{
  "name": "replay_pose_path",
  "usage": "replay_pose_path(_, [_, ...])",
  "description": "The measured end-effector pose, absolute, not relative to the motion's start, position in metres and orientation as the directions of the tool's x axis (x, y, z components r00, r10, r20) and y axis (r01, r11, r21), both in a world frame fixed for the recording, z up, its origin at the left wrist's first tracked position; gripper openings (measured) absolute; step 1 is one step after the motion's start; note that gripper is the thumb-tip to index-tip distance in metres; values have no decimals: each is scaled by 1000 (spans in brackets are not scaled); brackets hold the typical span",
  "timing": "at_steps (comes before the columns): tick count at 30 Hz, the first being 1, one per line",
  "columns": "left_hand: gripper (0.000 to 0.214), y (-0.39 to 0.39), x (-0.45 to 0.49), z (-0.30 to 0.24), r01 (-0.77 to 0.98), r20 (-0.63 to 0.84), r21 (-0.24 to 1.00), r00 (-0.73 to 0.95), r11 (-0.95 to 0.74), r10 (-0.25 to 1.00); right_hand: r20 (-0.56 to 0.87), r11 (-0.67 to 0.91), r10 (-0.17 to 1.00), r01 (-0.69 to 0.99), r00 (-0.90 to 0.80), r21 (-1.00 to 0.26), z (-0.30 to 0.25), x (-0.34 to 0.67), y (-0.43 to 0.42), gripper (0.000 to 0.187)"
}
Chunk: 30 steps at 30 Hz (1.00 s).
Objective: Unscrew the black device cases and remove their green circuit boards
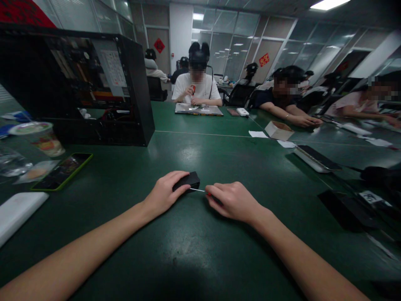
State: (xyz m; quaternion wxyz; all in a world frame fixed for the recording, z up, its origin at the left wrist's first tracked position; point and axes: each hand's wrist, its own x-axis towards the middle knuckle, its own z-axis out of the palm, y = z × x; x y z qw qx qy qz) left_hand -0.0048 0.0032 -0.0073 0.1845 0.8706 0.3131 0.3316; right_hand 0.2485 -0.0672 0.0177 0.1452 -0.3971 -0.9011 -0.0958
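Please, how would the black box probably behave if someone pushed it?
The black box would probably slide rather than roll, because its visible faces look flat. It is likely stiff: its edges look straight although the left hand grips it.

Dim overall; ceiling panel (328, 4) lit at upper right. Soft glare on bench (191, 153); shadow at bottom centre. Side edges blurred, stretched.
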Motion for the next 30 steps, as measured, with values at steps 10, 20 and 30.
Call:
replay_pose_path(10, [36, 0, -4, -7, 379, 450, 505, 651, -776, 611, 374, 703, 657, 711, -655, 8, 20, 253, -67, 21])
replay_pose_path(20, [41, -1, -3, -4, 375, 429, 541, 647, -752, 631, 352, 632, 774, 667, -526, -395, -3, 244, -58, 13])
replay_pose_path(30, [35, -5, -1, -3, 326, 473, 568, 622, -756, 624, 376, 708, 695, 674, -613, -210, 11, 254, -60, 15])
